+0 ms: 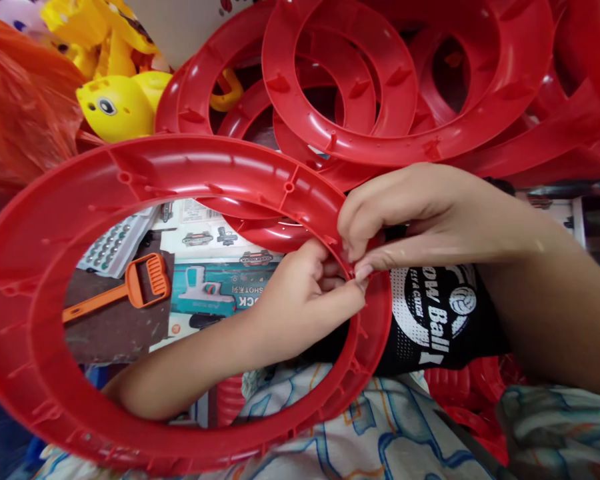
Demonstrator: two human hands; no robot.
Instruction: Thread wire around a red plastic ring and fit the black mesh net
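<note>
A large red plastic ring (55, 220) lies across my lap, ribbed side up. My left hand (300, 300) reaches through its opening from below and pinches the inner rim at the right. My right hand (405, 213) comes from the right, fingers curled and pressed onto the same spot of the rim. Both hands meet there, fingertips touching the red plastic. A black bag with white "Ball" print (435, 313) sits under the ring beside my right forearm.
A heap of more red rings (360, 80) fills the top and right. Yellow plastic toy animals (115, 100) lie at top left beside an orange bag (20, 107). Through the ring show an orange toy shovel (130, 290), a printed toy box (215, 293) and a blister tray (113, 243).
</note>
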